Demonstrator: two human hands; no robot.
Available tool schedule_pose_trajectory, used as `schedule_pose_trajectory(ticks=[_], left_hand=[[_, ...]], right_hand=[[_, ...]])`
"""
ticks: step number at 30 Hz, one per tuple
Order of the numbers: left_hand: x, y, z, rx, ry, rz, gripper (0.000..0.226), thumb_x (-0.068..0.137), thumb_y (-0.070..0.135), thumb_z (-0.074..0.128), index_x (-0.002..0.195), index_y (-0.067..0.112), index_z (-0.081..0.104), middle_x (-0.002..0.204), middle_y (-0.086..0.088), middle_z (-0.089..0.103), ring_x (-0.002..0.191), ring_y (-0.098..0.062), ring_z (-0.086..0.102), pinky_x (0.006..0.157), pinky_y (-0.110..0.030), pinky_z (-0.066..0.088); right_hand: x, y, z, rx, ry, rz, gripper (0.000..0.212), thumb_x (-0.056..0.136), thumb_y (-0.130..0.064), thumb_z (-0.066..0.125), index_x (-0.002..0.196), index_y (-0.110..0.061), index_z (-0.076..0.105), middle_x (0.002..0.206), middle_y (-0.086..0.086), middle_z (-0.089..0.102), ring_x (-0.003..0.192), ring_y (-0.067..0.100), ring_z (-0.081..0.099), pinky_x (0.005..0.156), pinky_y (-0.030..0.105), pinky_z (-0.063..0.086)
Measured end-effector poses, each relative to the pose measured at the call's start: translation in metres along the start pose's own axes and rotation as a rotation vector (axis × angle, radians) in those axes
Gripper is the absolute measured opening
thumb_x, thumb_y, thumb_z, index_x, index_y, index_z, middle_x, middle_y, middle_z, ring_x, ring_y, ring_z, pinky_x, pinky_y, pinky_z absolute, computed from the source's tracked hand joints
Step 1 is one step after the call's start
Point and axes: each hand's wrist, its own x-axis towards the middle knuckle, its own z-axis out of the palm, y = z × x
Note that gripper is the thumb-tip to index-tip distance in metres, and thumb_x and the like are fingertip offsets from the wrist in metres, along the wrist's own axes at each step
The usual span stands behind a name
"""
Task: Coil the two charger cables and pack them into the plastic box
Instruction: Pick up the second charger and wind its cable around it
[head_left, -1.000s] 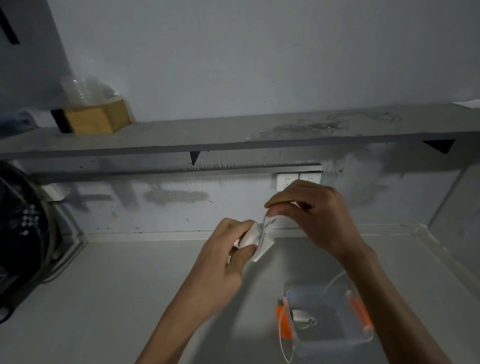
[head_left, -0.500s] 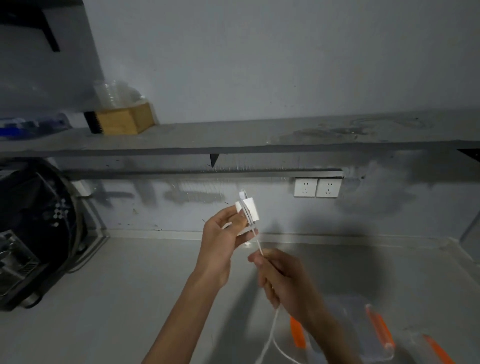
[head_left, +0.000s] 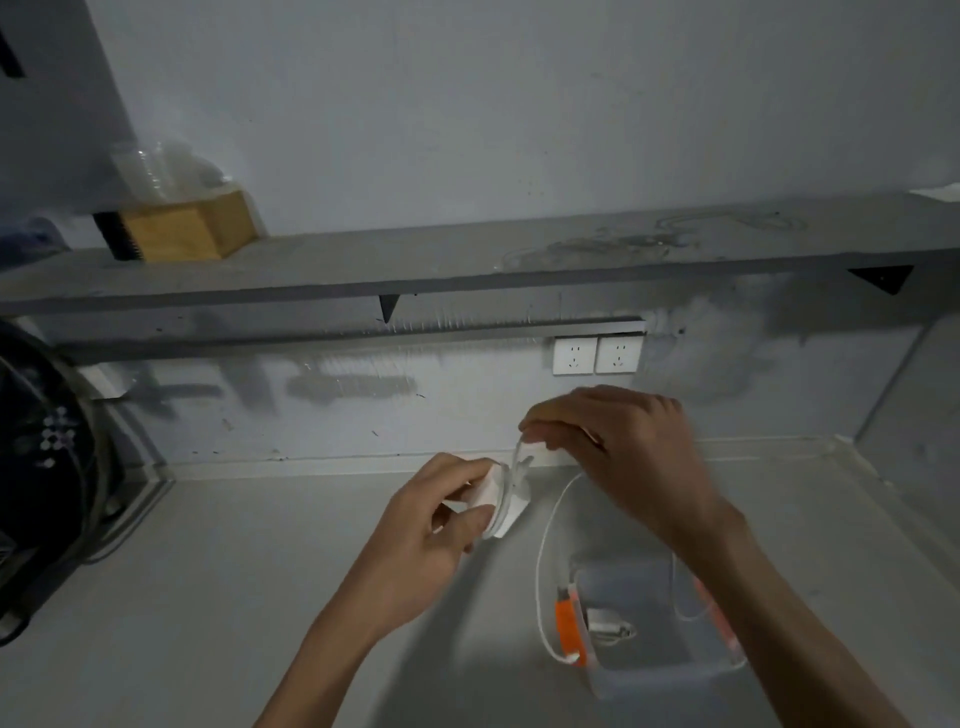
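Note:
My left hand (head_left: 415, 540) grips a white charger block (head_left: 498, 499) above the grey counter, with turns of white cable around it. My right hand (head_left: 623, 447) is up and to the right of the block and pinches the white cable (head_left: 540, 561) just above it. The cable's loose length hangs in a long loop down to the left side of the clear plastic box (head_left: 660, 670) with orange clips. A second white charger (head_left: 608, 626) with its cable lies inside that box, on the bottom.
A grey shelf (head_left: 467, 260) runs along the wall, with a wooden holder (head_left: 192, 223) and clear cups on its left end. Two white wall sockets (head_left: 595, 356) sit below it. A dark round appliance (head_left: 47, 467) stands at the left edge.
My right hand has risen from below the block to above and right of it, carrying the cable around. My left hand has lowered the block. The box is back in view.

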Motion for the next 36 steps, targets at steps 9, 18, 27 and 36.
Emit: schedule_pose_trajectory(ticks=[9, 18, 27, 36], left_hand=[[-0.003, 0.037, -0.017, -0.31, 0.027, 0.097, 0.028, 0.085, 0.014, 0.063, 0.112, 0.018, 0.07, 0.115, -0.003, 0.071, 0.118, -0.017, 0.063, 0.1, -0.037, 0.045], [0.02, 0.047, -0.016, -0.561, 0.31, -0.03, 0.033, 0.079, 0.01, 0.061, 0.111, 0.005, 0.071, 0.108, -0.018, 0.074, 0.106, -0.033, 0.069, 0.102, -0.049, 0.05], [0.028, 0.044, -0.007, -0.415, 0.401, -0.008, 0.032, 0.088, -0.003, 0.063, 0.109, 0.019, 0.073, 0.093, 0.011, 0.079, 0.088, 0.001, 0.072, 0.07, -0.008, 0.052], [0.045, 0.015, -0.006, -0.387, 0.517, -0.072, 0.028, 0.087, 0.002, 0.062, 0.098, 0.023, 0.076, 0.091, 0.002, 0.077, 0.083, -0.007, 0.071, 0.071, -0.014, 0.056]], right_hand=[[-0.022, 0.001, 0.07, 0.976, -0.285, 0.43, 0.041, 0.096, -0.034, 0.051, 0.065, -0.015, 0.068, 0.051, -0.003, 0.057, 0.048, 0.005, 0.049, 0.054, 0.016, 0.04], [-0.052, 0.004, 0.103, 0.855, -0.627, 0.386, 0.024, 0.091, -0.041, 0.057, 0.082, -0.03, 0.077, 0.093, -0.01, 0.076, 0.097, 0.008, 0.069, 0.095, 0.027, 0.049], [-0.062, 0.026, 0.094, 0.092, -0.658, 0.361, 0.12, 0.06, -0.078, 0.065, 0.146, -0.054, -0.015, 0.163, -0.015, -0.003, 0.151, 0.014, -0.004, 0.121, 0.053, 0.003], [-0.055, -0.048, 0.096, 1.241, -0.242, 0.669, 0.021, 0.092, -0.037, 0.052, 0.088, -0.023, 0.068, 0.047, -0.008, 0.041, 0.04, 0.008, 0.041, 0.051, 0.026, 0.047]])
